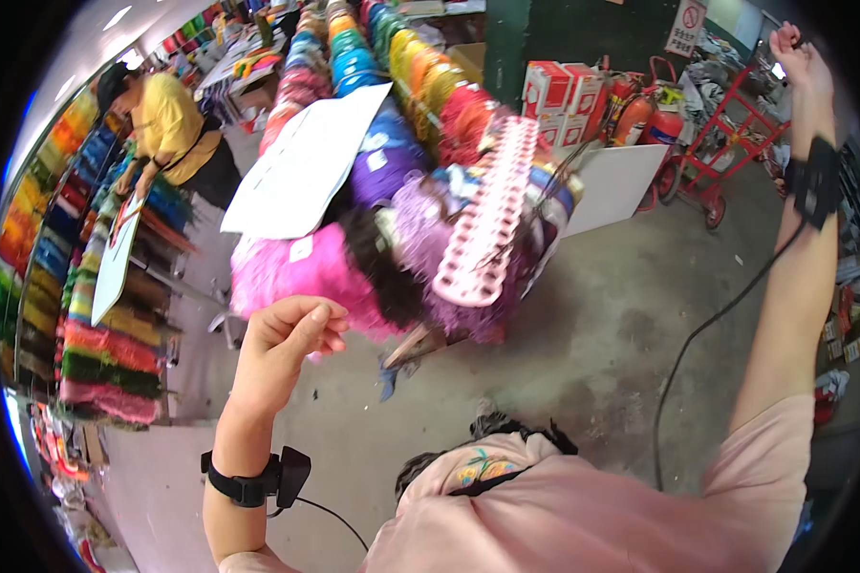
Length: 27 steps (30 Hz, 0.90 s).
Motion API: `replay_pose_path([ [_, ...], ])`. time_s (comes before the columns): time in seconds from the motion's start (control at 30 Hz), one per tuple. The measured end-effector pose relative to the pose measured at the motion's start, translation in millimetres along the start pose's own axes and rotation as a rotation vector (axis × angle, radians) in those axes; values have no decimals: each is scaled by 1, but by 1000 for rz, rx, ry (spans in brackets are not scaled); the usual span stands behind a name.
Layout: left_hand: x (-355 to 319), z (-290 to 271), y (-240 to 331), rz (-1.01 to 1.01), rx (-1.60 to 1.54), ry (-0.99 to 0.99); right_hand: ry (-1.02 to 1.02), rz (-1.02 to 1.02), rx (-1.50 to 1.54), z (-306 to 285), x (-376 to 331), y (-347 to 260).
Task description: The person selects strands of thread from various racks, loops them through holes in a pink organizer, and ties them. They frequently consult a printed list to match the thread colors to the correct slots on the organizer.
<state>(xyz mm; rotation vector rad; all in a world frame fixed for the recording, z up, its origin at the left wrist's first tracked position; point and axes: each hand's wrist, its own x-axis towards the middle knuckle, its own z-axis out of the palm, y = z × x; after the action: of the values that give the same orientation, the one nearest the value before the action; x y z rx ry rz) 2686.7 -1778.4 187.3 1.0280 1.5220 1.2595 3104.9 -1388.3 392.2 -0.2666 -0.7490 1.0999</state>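
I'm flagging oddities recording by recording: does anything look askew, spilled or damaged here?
Mildly askew: the white sheet lies slanted across the rows of yarn, beyond the left hand, and the pink strip lies aslant over the yarn's near end. Neither lines up with the rows, which looks untidy. No clear spill or damage shows.

There are two black wrist devices (294,476), one pink perforated strip (492,215), one yellow shirt (170,115), one sign (685,27).

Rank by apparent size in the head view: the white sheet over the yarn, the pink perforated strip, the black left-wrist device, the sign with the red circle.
1. White sheet and pink perforated strip: too alike to rank
2. Black left-wrist device
3. Sign with the red circle
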Motion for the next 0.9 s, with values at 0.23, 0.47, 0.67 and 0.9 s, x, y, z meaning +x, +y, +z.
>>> replay_pose_path([
  [0.23,118,89,33,28,622,6,-741,502,-417,-21,-146,160],
  [0.47,136,141,-8,-198,-230,-112,-744,472,-544,-40,-241,217],
  [0.67,138,149,-31,-139,-318,-59,-705,111,-871,-43,-275,214],
  [0.9,156,130,-28,-130,-475,-200,-895,-169,-1208,-32,-298,204],
])
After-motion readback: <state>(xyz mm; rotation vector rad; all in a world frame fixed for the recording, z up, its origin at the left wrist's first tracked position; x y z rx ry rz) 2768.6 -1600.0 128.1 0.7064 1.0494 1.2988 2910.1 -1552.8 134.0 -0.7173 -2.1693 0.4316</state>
